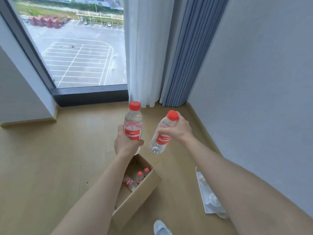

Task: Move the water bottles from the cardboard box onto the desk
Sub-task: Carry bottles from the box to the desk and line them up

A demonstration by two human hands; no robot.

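Fingers of left hand (126,141) wrap 1 bottle (133,122) at its label, upright; right hand (176,128) pinches a 2nd bottle (160,134) near the cap, tilted. Both above the cardboard box (140,192). Full, heavyish, slick plastic: mid-body grip safest. Desk unseen.

The two bottles I hold, one (133,123) upright and one (160,134) tilted, are clear glossy plastic with matt red caps and red paper-like labels, above the matt brown cardboard box (140,199) on a smooth pale wood-look floor (50,158)
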